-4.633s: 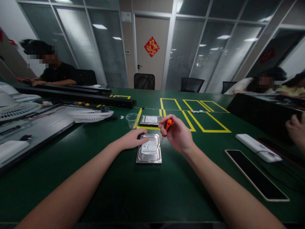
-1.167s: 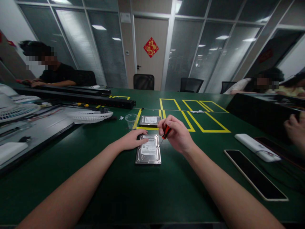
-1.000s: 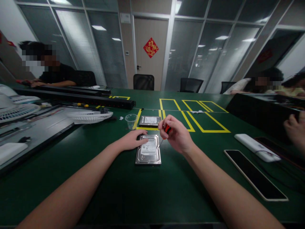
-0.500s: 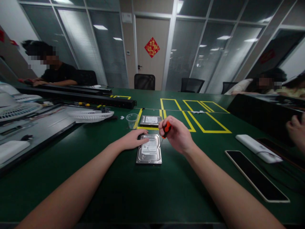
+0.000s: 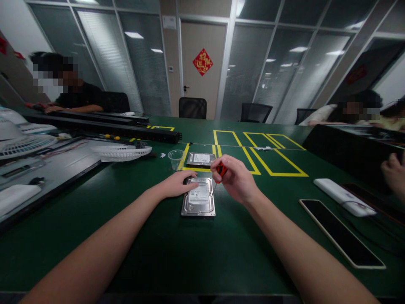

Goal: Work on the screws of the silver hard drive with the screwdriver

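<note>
A silver hard drive (image 5: 198,202) with a white label lies flat on the green table in front of me. My left hand (image 5: 174,184) grips its far left side, thumb on the label and fingers around the edge. In my right hand (image 5: 236,177) is a screwdriver (image 5: 222,169) with a red-and-black handle, pinched by the fingers. Its thin shaft points down to the drive's right edge; whether the tip sits in a screw is too small to tell. Just beyond lies a second hard drive (image 5: 201,158), inside a yellow tape outline.
A clear plastic cup (image 5: 176,159) stands left of the second drive. White fan-like parts (image 5: 122,153) and long black bars (image 5: 126,128) fill the left. At right lie a phone (image 5: 341,234), a white power bank (image 5: 343,196) and cables. Other people sit around the table; one hand (image 5: 394,169) shows at far right.
The screwdriver handle has turned slightly in my right hand, showing less orange. My left hand and the hard drive keep their places.
</note>
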Demonstrator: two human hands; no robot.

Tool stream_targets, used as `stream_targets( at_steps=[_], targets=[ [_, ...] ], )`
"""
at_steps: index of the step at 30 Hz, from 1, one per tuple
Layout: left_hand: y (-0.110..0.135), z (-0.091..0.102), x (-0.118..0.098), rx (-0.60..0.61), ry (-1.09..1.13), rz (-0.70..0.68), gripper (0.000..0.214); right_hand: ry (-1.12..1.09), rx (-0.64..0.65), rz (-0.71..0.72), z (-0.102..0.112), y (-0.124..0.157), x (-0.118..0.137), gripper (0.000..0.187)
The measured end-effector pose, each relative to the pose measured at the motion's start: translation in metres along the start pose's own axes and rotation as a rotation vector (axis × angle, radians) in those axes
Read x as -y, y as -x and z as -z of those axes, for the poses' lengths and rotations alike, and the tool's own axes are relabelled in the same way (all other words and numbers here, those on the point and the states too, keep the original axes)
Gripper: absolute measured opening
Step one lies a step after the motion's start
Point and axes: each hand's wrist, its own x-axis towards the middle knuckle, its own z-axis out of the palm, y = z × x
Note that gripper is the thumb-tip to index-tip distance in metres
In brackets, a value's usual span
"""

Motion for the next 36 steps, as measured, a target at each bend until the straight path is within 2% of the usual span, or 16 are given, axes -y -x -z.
stream_targets(
  at_steps=[5, 12, 18, 27, 36],
  targets=[
    [0.0001, 0.0, 0.0022, 0.004, 0.005, 0.005, 0.04, -0.016, -0.003, 0.045, 0.0011, -0.0003, 0.0001, 0.019],
    [0.0006, -0.0004, 0.0056, 0.006, 0.008, 0.017, 0.043, -0.068, -0.023, 0.004, 0.0008, -0.0006, 0.0003, 0.017],
    [-0.0003, -0.0014, 0.0041, 0.007, -0.005, 0.004, 0.042, -0.093, -0.037, 0.002, 0.0029, -0.0036, -0.0007, 0.037],
    [-0.0002, -0.0003, 0.0014, 0.008, -0.003, -0.012, 0.04, -0.036, -0.011, 0.016, 0.0015, -0.0017, -0.0008, 0.026],
    [0.0003, 0.001, -0.0011, 0.006, 0.0, -0.003, 0.04, -0.079, 0.016, -0.009, 0.001, 0.0001, -0.0012, 0.018]
  ],
)
